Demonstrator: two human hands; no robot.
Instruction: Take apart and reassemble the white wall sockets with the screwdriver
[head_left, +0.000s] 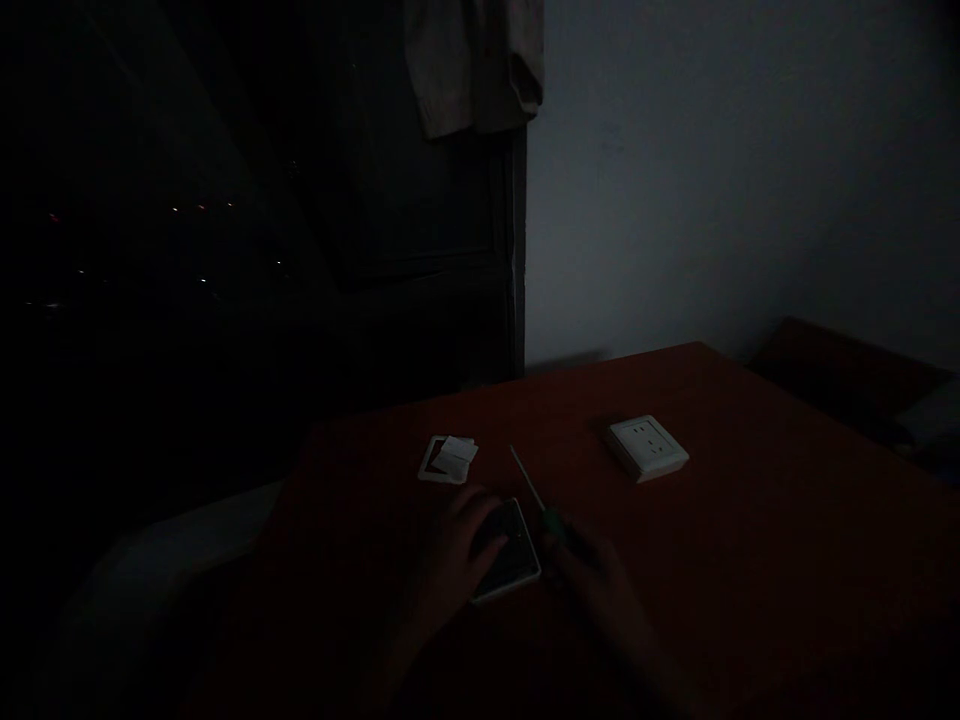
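Note:
My left hand (459, 550) grips a square box with a dark face and a pale rim (517, 550), which looks like an opened wall-socket box. Its fingers curl over the far left side and the thumb rests on the dark face. In my right hand (600, 580) is a screwdriver (529, 480) with a green handle, its thin shaft pointing forward and left, apart from the box. Just beyond my left hand lies a white frame (426, 464) with a white folded piece (456, 458) on top. Dim light hides details inside the box.
A white wall socket on its box (649, 447) sits on the reddish table (720, 540) to the right. Behind are a pale wall (712, 180), a dark window (187, 240) with small lights, and hanging cloth (472, 70).

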